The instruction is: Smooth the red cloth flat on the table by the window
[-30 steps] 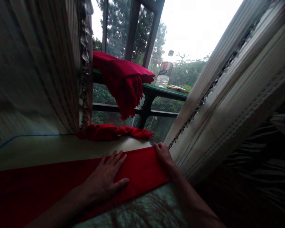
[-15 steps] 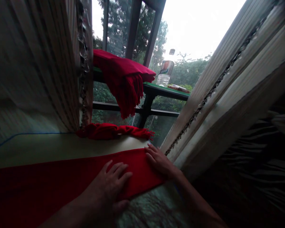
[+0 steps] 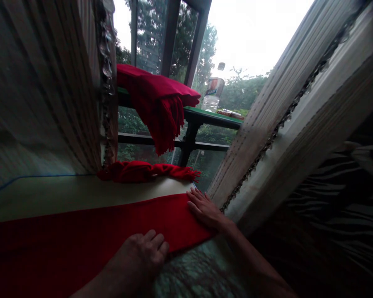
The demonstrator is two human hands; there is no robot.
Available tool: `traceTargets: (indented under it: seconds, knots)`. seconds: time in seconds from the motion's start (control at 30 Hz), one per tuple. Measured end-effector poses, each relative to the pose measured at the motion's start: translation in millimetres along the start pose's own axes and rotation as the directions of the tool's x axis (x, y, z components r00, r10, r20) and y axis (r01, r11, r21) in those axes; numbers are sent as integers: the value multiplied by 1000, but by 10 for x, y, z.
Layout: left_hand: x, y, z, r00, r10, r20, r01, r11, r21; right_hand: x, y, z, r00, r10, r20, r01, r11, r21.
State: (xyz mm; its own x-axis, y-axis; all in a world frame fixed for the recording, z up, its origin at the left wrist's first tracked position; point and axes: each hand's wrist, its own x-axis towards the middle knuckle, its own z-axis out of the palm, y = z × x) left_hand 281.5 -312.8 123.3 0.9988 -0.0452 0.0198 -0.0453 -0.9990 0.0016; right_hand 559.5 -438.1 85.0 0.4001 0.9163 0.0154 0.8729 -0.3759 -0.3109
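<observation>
From the person's head, looking forward and down, I see a long, flat strip of plain red fabric (image 3: 81, 231) stretched across a pale, smooth surface with a blue edge (image 3: 65, 192), its far right end just short of the window. The left hand (image 3: 147, 250) is at the strip's near edge, fingers curled in towards the palm, knuckles up; I can't tell whether it pinches any cloth underneath. The right hand (image 3: 207, 211) lies palm down on the strip's right end, fingers stretched out and close together, their tips by the far corner. Below that end shows a dim green surface with dark, branching marks (image 3: 192, 273).

Beyond the strip, and apart from it, a crumpled red cloth with a fringed end (image 3: 136, 171) lies along the far edge of the pale surface. Higher up, a folded crimson scarf with a fringe (image 3: 155, 89) hangs over a narrow green ledge (image 3: 208, 115) at the window. Right of it stand a clear plastic bottle with a label (image 3: 213, 93) and a small flat object (image 3: 230, 113), too small to make out. Pale striped curtains trimmed with shiny beads (image 3: 255, 107) frame both sides, and black-and-white striped fabric (image 3: 357, 194) sits in shadow at far right.
</observation>
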Motion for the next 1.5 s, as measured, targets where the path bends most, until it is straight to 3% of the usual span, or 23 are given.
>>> traceTargets:
  seconds: [0.13, 0.33, 0.4, 0.47, 0.57, 0.63, 0.7, 0.8, 1.0, 1.13, 1.3, 1.5]
  knots:
    - [15, 38, -170, 998, -27, 51, 26, 1000, 17, 0, 0, 10, 1000, -7, 1, 7, 1000, -6]
    - [4, 27, -197, 990, -25, 137, 34, 997, -67, -30, -30, -37, 999, -27, -21, 26, 999, -21]
    - [43, -24, -234, 993, -55, 108, 67, 992, -105, -33, -86, -79, 998, -42, -45, 41, 999, -29]
    - [135, -99, -251, 995, -104, 8, 104, 982, -158, -24, -171, -109, 995, -77, -68, 75, 997, -33]
    - [341, -230, -164, 970, -230, -78, 208, 952, -225, -6, -294, -84, 987, -142, -69, 141, 990, -19]
    - [465, -312, -36, 956, -294, -10, 281, 924, -260, -6, -325, -21, 986, -158, -61, 158, 987, -5]
    - [541, -384, 101, 954, -296, 55, 300, 914, -272, -18, -300, 53, 988, -141, -64, 142, 990, 4]
    - [580, -478, 243, 961, -272, 49, 275, 925, -264, -30, -209, 125, 991, -106, -78, 107, 994, 8]
    - [671, -541, 261, 972, -235, 1, 225, 932, -283, 8, -113, 86, 995, -73, -75, 72, 997, -21]
    - [543, -405, 186, 972, -233, 14, 228, 935, -270, -16, -172, 45, 995, -59, -77, 56, 997, -45]
    - [244, -278, 52, 962, -236, 138, 266, 926, -268, -84, -327, 68, 994, -76, -74, 72, 996, -53]
    - [327, -324, 36, 969, -197, 151, 233, 932, -277, -47, -287, 63, 997, -63, -46, 61, 997, -41]
